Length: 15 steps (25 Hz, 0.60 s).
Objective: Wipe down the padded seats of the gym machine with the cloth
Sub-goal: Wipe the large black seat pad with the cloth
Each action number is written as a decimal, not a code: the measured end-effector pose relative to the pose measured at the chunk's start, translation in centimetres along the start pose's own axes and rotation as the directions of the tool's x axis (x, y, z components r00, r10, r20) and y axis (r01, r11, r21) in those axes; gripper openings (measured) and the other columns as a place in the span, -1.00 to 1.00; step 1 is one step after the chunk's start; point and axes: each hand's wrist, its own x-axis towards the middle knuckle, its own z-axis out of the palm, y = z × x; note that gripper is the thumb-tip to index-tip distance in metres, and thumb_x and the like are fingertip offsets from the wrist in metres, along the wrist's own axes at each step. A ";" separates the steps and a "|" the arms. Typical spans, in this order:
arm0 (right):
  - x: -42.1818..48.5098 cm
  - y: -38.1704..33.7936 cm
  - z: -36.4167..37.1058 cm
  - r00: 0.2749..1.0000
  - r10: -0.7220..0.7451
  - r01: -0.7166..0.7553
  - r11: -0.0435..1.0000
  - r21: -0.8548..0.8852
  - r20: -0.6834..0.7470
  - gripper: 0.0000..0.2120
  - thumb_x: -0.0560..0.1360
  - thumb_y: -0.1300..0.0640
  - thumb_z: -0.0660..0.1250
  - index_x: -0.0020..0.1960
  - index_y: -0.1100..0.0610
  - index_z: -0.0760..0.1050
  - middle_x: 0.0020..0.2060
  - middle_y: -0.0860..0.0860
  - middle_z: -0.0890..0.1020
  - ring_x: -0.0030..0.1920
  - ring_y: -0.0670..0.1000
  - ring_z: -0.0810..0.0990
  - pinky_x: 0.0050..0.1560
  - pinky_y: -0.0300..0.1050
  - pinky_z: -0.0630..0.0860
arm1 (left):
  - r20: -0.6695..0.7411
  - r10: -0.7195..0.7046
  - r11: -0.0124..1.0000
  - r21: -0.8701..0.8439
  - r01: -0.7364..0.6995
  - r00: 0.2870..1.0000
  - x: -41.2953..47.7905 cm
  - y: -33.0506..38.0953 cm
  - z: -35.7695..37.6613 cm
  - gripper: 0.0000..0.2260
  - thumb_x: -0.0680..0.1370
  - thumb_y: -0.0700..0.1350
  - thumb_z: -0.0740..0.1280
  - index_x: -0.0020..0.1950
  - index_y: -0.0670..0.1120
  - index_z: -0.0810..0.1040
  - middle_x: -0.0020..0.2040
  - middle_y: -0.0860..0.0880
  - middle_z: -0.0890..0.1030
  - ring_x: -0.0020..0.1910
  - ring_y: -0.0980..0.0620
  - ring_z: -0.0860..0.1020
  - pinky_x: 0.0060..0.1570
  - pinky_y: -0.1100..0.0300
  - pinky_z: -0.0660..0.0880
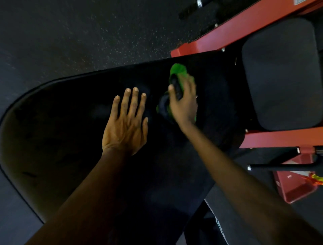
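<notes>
Left hand (126, 122) laid flat, fingers spread, mid-frame on black pad (70, 139). Green cloth (178, 71) gripped by right hand (183, 103). Second pad (283, 73) and red frame (209, 45) seen upper right.

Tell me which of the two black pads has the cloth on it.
The large rounded pad: the right hand grips the green cloth against it, beside the flat left hand. The smaller pad, between the red frame bars, is bare.

No legible text anywhere, white sticker (299, 2) on the red machine frame (262, 26) cut off at the top edge and blurred, small dark marking (289, 176) on the red base plate (302, 190) too tiny to read, white print (218, 224) on dark fabric (206, 227) at the bottom edge indistinct
</notes>
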 end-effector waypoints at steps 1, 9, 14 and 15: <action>-2.7 0.1 0.0 0.992 -0.106 0.106 0.994 0.011 0.071 -0.53 0.62 -0.06 0.28 0.48 0.09 0.44 0.53 0.07 0.36 0.57 0.08 0.27 0.53 -0.08 0.25 | 0.002 -0.001 1.000 0.007 0.001 1.000 0.0 0.0 0.0 -0.38 0.67 0.10 -0.07 0.67 -0.13 -0.11 0.67 -0.20 -0.08 0.65 -0.17 -0.10 0.59 -0.15 -0.12; 5.9 0.2 0.9 0.981 0.187 -0.186 0.982 0.024 -0.060 -0.49 0.59 -0.02 0.31 0.50 0.12 0.40 0.50 0.04 0.40 0.43 0.10 0.46 0.30 0.05 0.49 | 0.000 0.004 0.999 0.039 -0.004 1.000 -0.2 0.0 0.1 -0.39 0.68 0.10 -0.09 0.67 -0.14 -0.12 0.67 -0.20 -0.08 0.65 -0.18 -0.11 0.59 -0.15 -0.11; -6.5 -0.6 -0.5 0.987 -0.139 0.132 0.987 0.088 0.076 -0.55 0.63 0.01 0.28 0.48 0.12 0.43 0.53 0.10 0.35 0.58 0.11 0.25 0.55 -0.02 0.25 | 0.000 0.003 0.999 0.047 -0.003 1.000 0.0 0.0 0.0 -0.38 0.67 0.10 -0.07 0.67 -0.14 -0.10 0.67 -0.21 -0.06 0.65 -0.18 -0.09 0.58 -0.15 -0.12; -9.3 0.3 -1.2 0.978 -0.180 0.168 0.980 0.107 0.109 -0.58 0.64 0.06 0.27 0.48 0.13 0.43 0.53 0.09 0.35 0.60 0.09 0.23 0.56 -0.01 0.24 | -0.002 0.004 0.999 0.048 -0.004 1.000 -0.1 0.0 0.0 -0.38 0.67 0.10 -0.08 0.67 -0.14 -0.10 0.66 -0.21 -0.06 0.65 -0.18 -0.08 0.58 -0.15 -0.12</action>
